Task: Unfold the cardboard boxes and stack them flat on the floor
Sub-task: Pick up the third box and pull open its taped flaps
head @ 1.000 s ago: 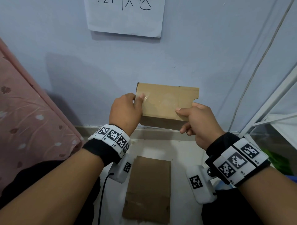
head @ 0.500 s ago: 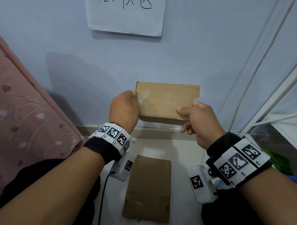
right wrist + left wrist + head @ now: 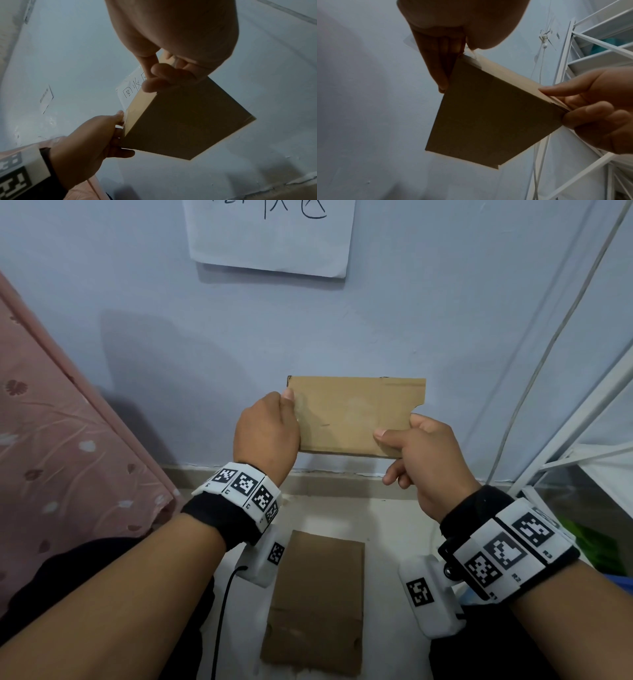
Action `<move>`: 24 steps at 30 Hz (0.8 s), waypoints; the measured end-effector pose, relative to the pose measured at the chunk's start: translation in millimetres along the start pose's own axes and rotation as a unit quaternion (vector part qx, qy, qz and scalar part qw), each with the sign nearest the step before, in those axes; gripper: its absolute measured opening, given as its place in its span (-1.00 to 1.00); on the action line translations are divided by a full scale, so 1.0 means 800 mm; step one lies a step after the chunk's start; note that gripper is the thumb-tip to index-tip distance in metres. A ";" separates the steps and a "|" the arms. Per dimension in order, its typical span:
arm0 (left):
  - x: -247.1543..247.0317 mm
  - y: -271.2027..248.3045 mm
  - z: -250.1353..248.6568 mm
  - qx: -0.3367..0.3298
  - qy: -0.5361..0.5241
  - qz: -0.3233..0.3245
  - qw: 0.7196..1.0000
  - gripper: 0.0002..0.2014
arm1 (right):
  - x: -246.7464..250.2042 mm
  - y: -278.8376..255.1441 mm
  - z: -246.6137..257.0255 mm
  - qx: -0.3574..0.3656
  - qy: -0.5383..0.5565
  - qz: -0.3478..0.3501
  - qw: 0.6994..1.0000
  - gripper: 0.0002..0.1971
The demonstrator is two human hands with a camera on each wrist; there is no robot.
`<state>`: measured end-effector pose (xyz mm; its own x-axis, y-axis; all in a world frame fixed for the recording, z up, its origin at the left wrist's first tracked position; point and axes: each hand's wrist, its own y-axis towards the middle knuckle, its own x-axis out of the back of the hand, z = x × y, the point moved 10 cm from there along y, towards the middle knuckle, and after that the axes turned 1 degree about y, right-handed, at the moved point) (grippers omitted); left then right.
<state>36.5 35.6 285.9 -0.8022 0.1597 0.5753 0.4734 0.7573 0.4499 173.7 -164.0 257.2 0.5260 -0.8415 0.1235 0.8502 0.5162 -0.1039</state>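
1. A small cardboard box (image 3: pixel 354 414) is held in the air, its long axis running crosswise between both hands.
2. Left hand (image 3: pixel 265 436) pinches its left end; right hand (image 3: pixel 423 455) pinches its right end.
3. A flattened box (image 3: pixel 317 602) lies on the floor directly below the fingers.

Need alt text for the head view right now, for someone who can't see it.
Two hands hold a small cardboard box up before a pale wall, left hand gripping its left edge, right hand pinching its lower right corner. Below, a flattened box lies on the floor.
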 end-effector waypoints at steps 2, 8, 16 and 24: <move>0.001 -0.002 -0.002 0.002 -0.029 -0.007 1.000 -0.50 | 0.002 -0.003 0.004 0.004 0.011 -0.006 1.000 -0.64; -0.009 -0.006 0.000 0.040 -0.039 0.028 0.998 -0.40 | 0.002 0.004 -0.007 -0.014 0.016 -0.005 1.000 -0.23; -0.015 -0.001 -0.009 -0.047 0.007 0.051 0.998 -0.49 | 0.022 0.012 -0.010 -0.036 0.036 -0.034 0.998 -0.27; -0.012 -0.005 -0.015 -0.039 -0.012 0.049 0.998 -0.44 | 0.030 0.012 -0.009 -0.042 0.032 -0.046 0.998 -0.26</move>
<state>46.5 23.1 286.8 -0.7587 0.2462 0.6032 0.5759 0.6864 0.4441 194.1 -180.7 252.1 0.4413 -0.8943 0.0736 0.8882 0.4237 -0.1774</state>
